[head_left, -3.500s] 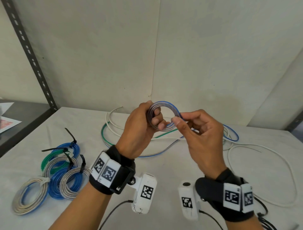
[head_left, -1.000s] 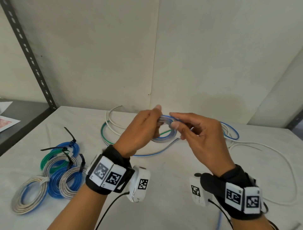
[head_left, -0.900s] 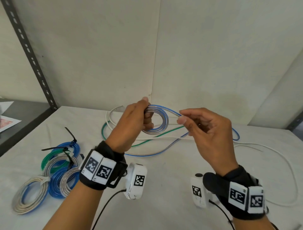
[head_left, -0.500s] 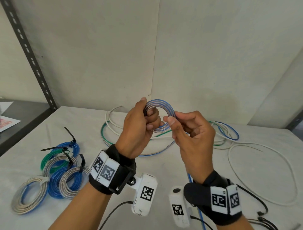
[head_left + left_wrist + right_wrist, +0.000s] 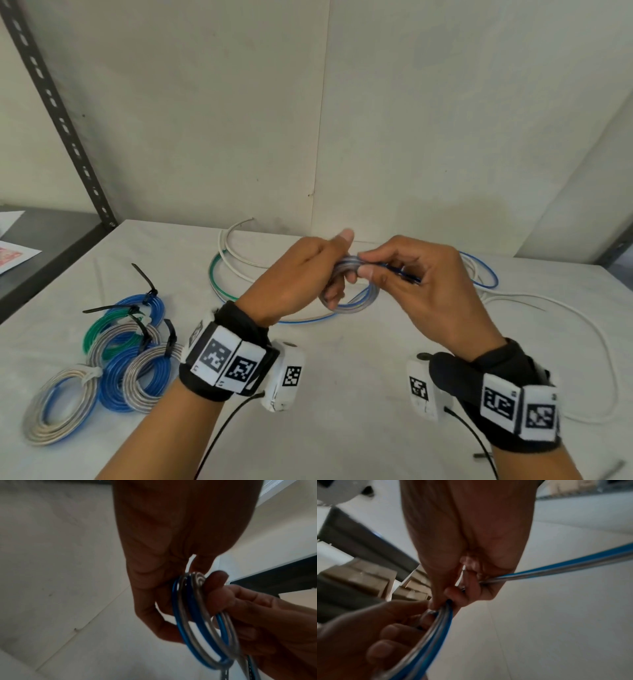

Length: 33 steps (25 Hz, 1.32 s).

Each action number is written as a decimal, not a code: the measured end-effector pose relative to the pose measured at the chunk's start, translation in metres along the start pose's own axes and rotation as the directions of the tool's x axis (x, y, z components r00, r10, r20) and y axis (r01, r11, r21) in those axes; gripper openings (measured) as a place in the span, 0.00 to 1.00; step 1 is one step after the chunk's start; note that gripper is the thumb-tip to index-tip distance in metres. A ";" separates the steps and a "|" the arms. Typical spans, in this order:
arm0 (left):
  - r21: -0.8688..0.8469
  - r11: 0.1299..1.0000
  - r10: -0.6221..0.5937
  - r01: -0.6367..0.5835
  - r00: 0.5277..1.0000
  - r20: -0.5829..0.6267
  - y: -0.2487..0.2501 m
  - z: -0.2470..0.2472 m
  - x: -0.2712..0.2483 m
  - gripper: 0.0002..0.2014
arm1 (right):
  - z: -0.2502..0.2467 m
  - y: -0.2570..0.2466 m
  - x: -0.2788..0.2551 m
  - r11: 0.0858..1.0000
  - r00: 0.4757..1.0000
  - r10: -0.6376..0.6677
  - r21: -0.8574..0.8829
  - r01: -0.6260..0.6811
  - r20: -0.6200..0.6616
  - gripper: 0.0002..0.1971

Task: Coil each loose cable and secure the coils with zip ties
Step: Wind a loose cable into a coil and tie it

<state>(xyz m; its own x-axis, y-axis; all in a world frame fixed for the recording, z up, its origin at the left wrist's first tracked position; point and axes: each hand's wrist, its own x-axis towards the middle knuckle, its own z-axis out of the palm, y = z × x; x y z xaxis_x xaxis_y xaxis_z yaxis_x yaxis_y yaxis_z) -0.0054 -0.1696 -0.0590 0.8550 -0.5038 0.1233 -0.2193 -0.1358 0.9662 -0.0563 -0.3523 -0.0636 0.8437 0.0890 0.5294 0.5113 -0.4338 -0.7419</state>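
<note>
The left hand (image 5: 294, 274) grips the coil (image 5: 202, 622) above the table (image 5: 342, 394). The right hand (image 5: 421, 287) pinches the cable (image 5: 556, 569) beside it.

Two hands meet above a white table (image 5: 342, 428): the left hand (image 5: 294, 277) and the right hand (image 5: 421, 294), both gripping one small blue-and-silver coil (image 5: 371, 296). Each wrist wears one black band with square markers and one white camera, two of each in all.

At the near left lie at least four tied coils; they overlap, so the exact count is unclear. Three black zip-tie tails (image 5: 142, 277) stick up from them, and one white tie (image 5: 90, 373) binds the nearest coil (image 5: 44, 414).

Loose cables on the far side: one green cable (image 5: 213, 281) and at least two white cables (image 5: 229, 255), tangled.

One perforated shelf upright (image 5: 58, 113) stands at the far left.
</note>
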 end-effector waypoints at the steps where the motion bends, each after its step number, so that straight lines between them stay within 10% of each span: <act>1: 0.036 0.999 -0.024 0.024 1.000 0.013 -0.001 0.000 -0.002 0.28 | 0.001 0.001 -0.001 0.999 0.999 -0.006 -0.048 0.008 0.035 0.03; 9: -0.164 0.986 -0.011 -0.020 0.984 -0.180 0.000 -0.009 0.002 0.23 | 0.005 0.000 0.002 1.000 0.990 -0.030 -0.004 0.030 -0.138 0.06; 15: -0.570 0.821 -0.094 -0.038 0.975 -0.200 0.007 -0.009 0.005 0.22 | 0.027 -0.002 0.002 0.989 0.967 0.058 0.144 -0.023 -0.249 0.01; 23: -0.707 0.696 -0.066 -0.128 0.968 -0.240 0.004 0.011 0.007 0.23 | 0.040 -0.006 -0.001 0.950 0.931 0.131 0.313 -0.020 -0.340 0.07; 27: -0.585 0.809 -0.041 -0.054 0.988 -0.148 0.006 0.004 0.006 0.24 | 0.027 -0.005 0.002 0.937 0.938 0.145 0.347 -0.028 -0.314 0.07; 33: 0.077 0.994 -0.079 0.077 0.997 0.026 0.002 -0.003 0.000 0.29 | 0.002 -0.003 -0.002 0.998 0.998 0.050 -0.033 -0.049 0.035 0.05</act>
<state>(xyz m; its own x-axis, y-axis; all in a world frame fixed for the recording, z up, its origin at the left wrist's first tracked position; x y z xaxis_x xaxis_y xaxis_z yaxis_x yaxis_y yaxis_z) -0.0049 -0.1672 -0.0566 0.8573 -0.5132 0.0407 -0.1886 -0.2394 0.9524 -0.0587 -0.3493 -0.0636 0.8734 0.0989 0.4768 0.4638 -0.4672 -0.7527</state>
